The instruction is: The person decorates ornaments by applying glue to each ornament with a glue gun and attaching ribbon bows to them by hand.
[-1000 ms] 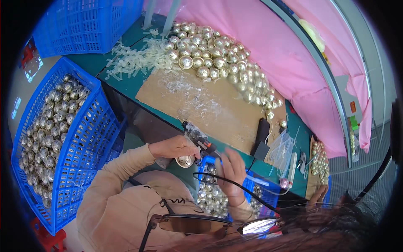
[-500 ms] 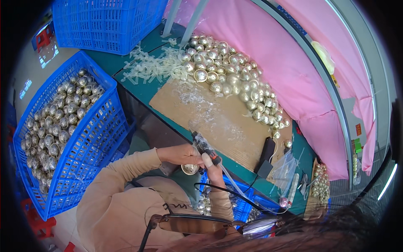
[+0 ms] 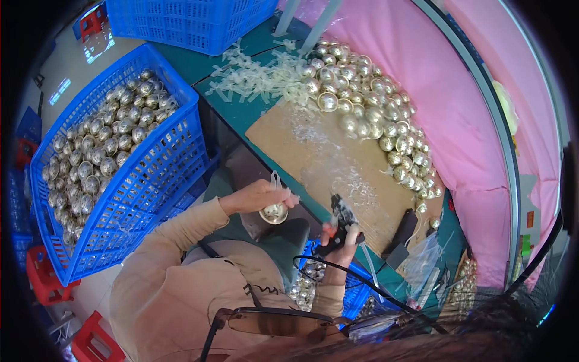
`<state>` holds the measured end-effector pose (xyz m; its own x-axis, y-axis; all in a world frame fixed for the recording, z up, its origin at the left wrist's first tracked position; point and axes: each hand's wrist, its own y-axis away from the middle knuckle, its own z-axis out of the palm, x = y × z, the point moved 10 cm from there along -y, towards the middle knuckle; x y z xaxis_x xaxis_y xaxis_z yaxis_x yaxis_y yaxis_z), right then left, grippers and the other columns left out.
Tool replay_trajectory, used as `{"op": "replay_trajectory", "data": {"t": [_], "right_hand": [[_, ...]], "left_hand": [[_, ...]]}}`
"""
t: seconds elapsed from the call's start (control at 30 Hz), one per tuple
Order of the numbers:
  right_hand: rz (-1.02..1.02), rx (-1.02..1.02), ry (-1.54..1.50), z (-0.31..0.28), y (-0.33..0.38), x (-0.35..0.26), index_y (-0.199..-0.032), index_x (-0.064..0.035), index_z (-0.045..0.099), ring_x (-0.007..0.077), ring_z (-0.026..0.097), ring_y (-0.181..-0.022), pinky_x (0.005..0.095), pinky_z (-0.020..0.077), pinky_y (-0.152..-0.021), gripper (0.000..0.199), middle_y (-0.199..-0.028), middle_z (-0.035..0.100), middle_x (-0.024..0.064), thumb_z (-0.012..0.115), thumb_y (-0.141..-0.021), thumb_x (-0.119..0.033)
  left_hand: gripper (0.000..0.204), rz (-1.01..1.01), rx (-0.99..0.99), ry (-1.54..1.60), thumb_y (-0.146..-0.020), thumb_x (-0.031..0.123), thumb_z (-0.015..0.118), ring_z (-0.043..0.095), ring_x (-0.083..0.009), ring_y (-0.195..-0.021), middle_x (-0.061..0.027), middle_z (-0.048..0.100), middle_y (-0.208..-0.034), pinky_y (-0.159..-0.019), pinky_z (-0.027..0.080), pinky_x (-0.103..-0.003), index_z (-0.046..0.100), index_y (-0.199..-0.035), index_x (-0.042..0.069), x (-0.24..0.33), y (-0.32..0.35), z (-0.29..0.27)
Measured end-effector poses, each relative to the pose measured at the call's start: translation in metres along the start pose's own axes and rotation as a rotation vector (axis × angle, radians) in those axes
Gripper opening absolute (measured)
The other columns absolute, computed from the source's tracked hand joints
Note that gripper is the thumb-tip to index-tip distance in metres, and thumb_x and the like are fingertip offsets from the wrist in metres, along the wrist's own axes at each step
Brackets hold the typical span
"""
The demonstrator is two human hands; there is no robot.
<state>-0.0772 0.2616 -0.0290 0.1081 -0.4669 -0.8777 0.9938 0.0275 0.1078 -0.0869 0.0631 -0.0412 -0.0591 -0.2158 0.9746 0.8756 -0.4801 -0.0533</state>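
My left hand (image 3: 260, 196) is closed on a silvery-gold ball ornament (image 3: 275, 213), which hangs just below the fingers above my lap. A pale translucent strip (image 3: 275, 178) sticks up by the same hand. My right hand (image 3: 348, 240) grips a black glue gun (image 3: 341, 218), held over the near edge of the table. Its nozzle end is smeared with whitish residue, and it points up toward the cardboard sheet (image 3: 313, 157). A gap separates the gun from the ornament.
Many similar balls (image 3: 362, 90) are heaped along the back of the cardboard, beside a pile of translucent strips (image 3: 259, 75). A blue basket (image 3: 154, 157) full of balls stands at left; another blue basket (image 3: 193, 24) sits behind. A dark block (image 3: 401, 235) lies at the cardboard's right.
My hands, close together before, are now apart. The glue gun has moved right, away from the ornament, and the strip now shows above my left hand. The whole view has shifted.
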Motion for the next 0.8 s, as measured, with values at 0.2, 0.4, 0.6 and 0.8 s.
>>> {"op": "replay_trajectory", "data": {"t": [0.2, 0.4, 0.6, 0.8], "right_hand": [[0.179, -0.114, 0.452, 0.026, 0.031, 0.017, -0.085, 0.0011, 0.062, 0.0101, 0.055, -0.053, 0.0214, 0.0421, -0.05, 0.02, -0.062, 0.06, 0.0036, 0.074, -0.07, -0.002], [0.165, -0.144, 0.586, 0.041, 0.03, 0.023, -0.092, 0.0005, 0.062, 0.0079, 0.055, -0.055, 0.0204, 0.0435, -0.051, 0.023, -0.066, 0.061, 0.0026, 0.073, -0.073, -0.006], [0.169, -0.154, 0.616, 0.044, 0.025, 0.031, -0.1, 0.0014, 0.062, 0.0074, 0.056, -0.059, 0.0216, 0.0459, -0.055, 0.028, -0.075, 0.063, 0.0028, 0.072, -0.075, -0.007], [0.059, -0.175, 0.672, 0.048, 0.026, 0.031, -0.103, 0.0009, 0.062, 0.007, 0.057, -0.074, 0.0213, 0.0455, -0.068, 0.03, -0.084, 0.065, 0.0023, 0.071, -0.075, -0.007]], "left_hand": [[0.035, -0.012, 0.188, -0.034, -0.097, 0.025, 0.043, 0.058, -0.0145, -0.096, -0.0095, 0.064, -0.099, -0.087, 0.043, -0.027, 0.063, -0.095, -0.004, -0.015, -0.003, -0.03], [0.036, 0.067, 0.224, -0.01, -0.096, 0.029, 0.045, 0.057, -0.008, -0.078, -0.0034, 0.062, -0.082, -0.072, 0.045, -0.023, 0.064, -0.094, -0.002, -0.014, -0.007, -0.033], [0.035, 0.013, 0.231, -0.062, -0.097, 0.027, 0.043, 0.056, -0.0098, -0.085, -0.0039, 0.061, -0.088, -0.078, 0.044, -0.025, 0.061, -0.095, -0.002, -0.016, -0.007, -0.031], [0.035, 0.04, 0.247, -0.101, -0.097, 0.027, 0.043, 0.057, -0.0106, -0.087, -0.0045, 0.062, -0.089, -0.079, 0.044, -0.026, 0.062, -0.094, -0.002, -0.016, -0.008, -0.034]]}}
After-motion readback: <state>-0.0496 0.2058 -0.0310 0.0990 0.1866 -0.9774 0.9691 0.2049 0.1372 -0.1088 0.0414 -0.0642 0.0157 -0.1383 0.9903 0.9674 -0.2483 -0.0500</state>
